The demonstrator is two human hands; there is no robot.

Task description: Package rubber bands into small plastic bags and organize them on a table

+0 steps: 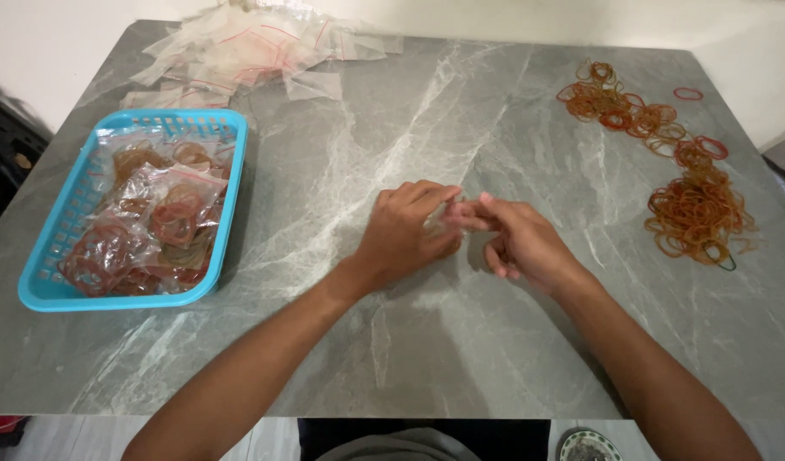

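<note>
My left hand point(405, 232) and my right hand point(519, 243) meet over the middle of the grey marble table point(427, 358). Their fingertips pinch a small clear plastic bag point(444, 218) between them, and the fingers hide most of it. I cannot tell whether anything is inside the bag. A large heap of brown and red rubber bands point(698, 215) lies to the right of my right hand, apart from it.
A blue plastic basket point(44, 294) at the left holds several clear bags filled with rubber bands. A pile of empty clear zip bags point(247, 47) lies at the far left corner. More loose rubber bands point(619, 107) are scattered at the far right.
</note>
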